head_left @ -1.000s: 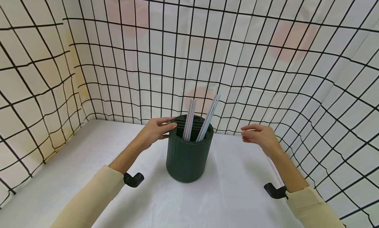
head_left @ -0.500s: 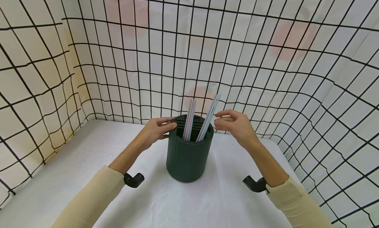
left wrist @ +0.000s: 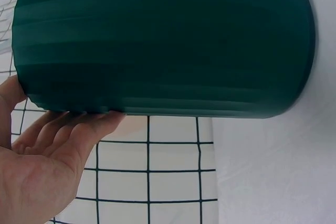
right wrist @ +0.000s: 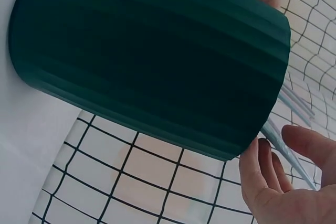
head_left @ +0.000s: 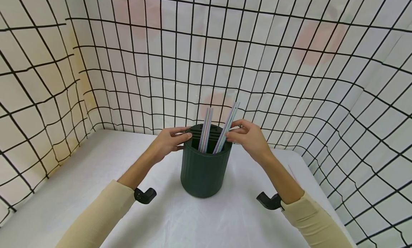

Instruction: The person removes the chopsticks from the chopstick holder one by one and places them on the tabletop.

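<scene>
A dark green ribbed utensil holder [head_left: 203,176] stands upright on the white table. Its mouth has dark slotted dividers. Two bundles of pale pink, blue and mint straws rise from it: the left straws [head_left: 206,128] almost upright, the right straws [head_left: 227,128] leaning right. My left hand [head_left: 165,142] pinches the holder's left rim, thumb on top and fingers against the outer wall. My right hand [head_left: 249,137] is at the right rim beside the leaning straws. In the right wrist view its fingers [right wrist: 252,169] touch the wall, while the thumb stands apart near the straws.
Black wire mesh [head_left: 154,76] rises at the back and on both sides, with pale cloth behind. A thin pinkish straw-like stick [head_left: 293,173] lies on the table [head_left: 244,223] by my right forearm, partly hidden. Each wrist bears a small black camera mount.
My right hand has moved left from the holder's right side to its rim and the leaning straws. The left hand, the holder and the straws have stayed in place.
</scene>
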Tool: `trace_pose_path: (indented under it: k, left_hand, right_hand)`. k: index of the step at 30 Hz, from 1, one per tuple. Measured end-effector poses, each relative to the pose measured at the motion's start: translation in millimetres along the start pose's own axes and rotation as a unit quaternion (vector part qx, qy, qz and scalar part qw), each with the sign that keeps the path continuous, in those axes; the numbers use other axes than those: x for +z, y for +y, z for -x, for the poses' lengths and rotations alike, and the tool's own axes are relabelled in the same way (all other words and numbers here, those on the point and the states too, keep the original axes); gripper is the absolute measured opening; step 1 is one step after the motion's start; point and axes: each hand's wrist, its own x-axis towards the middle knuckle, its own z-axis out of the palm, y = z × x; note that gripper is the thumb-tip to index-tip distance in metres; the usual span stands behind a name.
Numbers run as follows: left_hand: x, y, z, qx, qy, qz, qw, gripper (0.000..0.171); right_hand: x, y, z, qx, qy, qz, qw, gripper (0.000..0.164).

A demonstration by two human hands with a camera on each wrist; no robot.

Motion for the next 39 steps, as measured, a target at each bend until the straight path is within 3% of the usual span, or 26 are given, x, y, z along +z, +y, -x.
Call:
trace_pose_path:
  k: [22,39]
  left_hand:
    - [0.2,1.0,1.6,0.005,-0.003,0.014,0.9999,0.054]
    - [0.3,0.1,1.4,0.010,-0.004,0.009,0.9999,0.054]
  right_hand:
    - [5,4,1,-0.035,0.031,-0.032,0.998,0.028]
    - [-19,-42,3,-0.084,0.087,-0.049,0.991,0.030]
